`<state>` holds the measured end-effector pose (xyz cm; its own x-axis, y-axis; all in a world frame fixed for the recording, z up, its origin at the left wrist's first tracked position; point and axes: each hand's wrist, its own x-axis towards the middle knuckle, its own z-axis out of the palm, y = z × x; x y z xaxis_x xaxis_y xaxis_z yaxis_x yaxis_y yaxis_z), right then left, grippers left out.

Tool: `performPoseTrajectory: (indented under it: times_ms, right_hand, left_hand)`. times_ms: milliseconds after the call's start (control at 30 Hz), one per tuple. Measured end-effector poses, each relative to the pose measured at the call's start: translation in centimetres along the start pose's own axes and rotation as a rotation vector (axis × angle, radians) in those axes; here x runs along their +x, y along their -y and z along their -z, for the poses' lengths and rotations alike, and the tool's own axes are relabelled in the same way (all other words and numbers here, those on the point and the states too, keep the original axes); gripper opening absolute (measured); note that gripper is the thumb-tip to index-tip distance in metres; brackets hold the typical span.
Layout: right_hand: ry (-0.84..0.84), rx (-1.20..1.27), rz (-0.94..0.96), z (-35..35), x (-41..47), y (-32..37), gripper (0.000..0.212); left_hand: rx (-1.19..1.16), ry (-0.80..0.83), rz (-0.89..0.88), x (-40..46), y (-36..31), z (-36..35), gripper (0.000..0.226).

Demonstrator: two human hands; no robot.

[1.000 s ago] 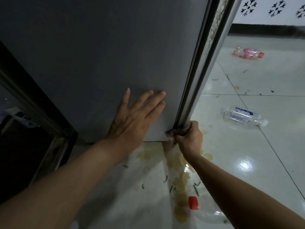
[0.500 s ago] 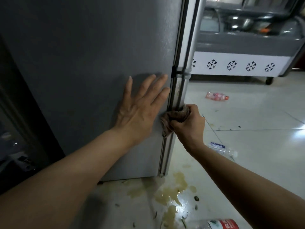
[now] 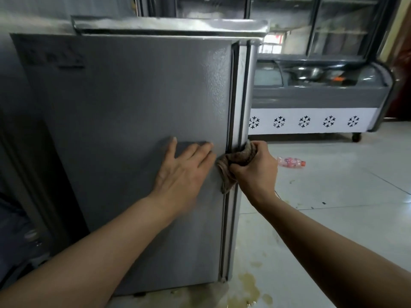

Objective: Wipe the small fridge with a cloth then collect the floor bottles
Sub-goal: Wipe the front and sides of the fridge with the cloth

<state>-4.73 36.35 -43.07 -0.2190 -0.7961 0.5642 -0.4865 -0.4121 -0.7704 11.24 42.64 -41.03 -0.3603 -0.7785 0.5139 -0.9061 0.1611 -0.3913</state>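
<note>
Grey fridge (image 3: pixel 138 121), brown cloth (image 3: pixel 235 161), seemingly pink-labelled bottle (image 3: pixel 291 162), black snowflakes on white freezer band (image 3: pixel 311 130).

1. Floor (image 3: pixel 347 218): pale glossy tiles with dark grout lines, reflecting light at the right edge.
2. Spill (image 3: pixel 249 290): yellowish puddle on the tiles at the bottom (small dark scraps lie further right).
3. Chest freezer (image 3: pixel 311 101): grey, curved glass top, white band of black snowflake marks, on castors.
4. Glass-door display cabinet (image 3: pixel 322 25): stands behind the freezer, interior dim.
</note>
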Motion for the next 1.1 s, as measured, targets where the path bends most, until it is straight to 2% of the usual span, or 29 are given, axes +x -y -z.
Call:
performPoseTrajectory:
  times_ms: [133,267,433,600,733,833,967,1100]
  right_hand:
    - [0.038,-0.017,-0.017,0.3,1.1,1.1,0.041]
    - [0.051,-0.027,-0.015,0.6,2.0,2.2,0.042]
    - [0.008,0.03,0.039,1.5,4.7,4.9,0.037]
    - [-0.061,0.041,0.112,2.8,7.3,8.9,0.042]
    - [-0.092,0.066,0.164,4.2,10.2,12.6,0.042]
    - [-0.036,0.041,0.236,5.0,11.0,13.8,0.043]
    - [0.094,-0.044,0.319,5.8,12.1,14.6,0.04]
    - [0.107,-0.05,0.336,6.4,12.6,15.0,0.031]
  left_hand:
    - [-0.074,-0.141,0.01,1.7,1.1,2.8,0.063]
    - [-0.052,-0.237,0.012,4.0,2.5,5.4,0.062]
    - [-0.037,-0.257,0.062,6.5,4.6,8.5,0.067]
    - [-0.014,-0.228,0.143,8.4,7.0,10.0,0.074]
    - [-0.048,-0.203,0.213,9.4,8.0,10.6,0.067]
    - [-0.065,-0.23,0.226,9.7,7.9,10.8,0.058]
    - [-0.071,-0.243,0.235,10.1,7.7,10.5,0.057]
    - [-0.07,-0.273,0.221,10.4,8.1,10.8,0.047]
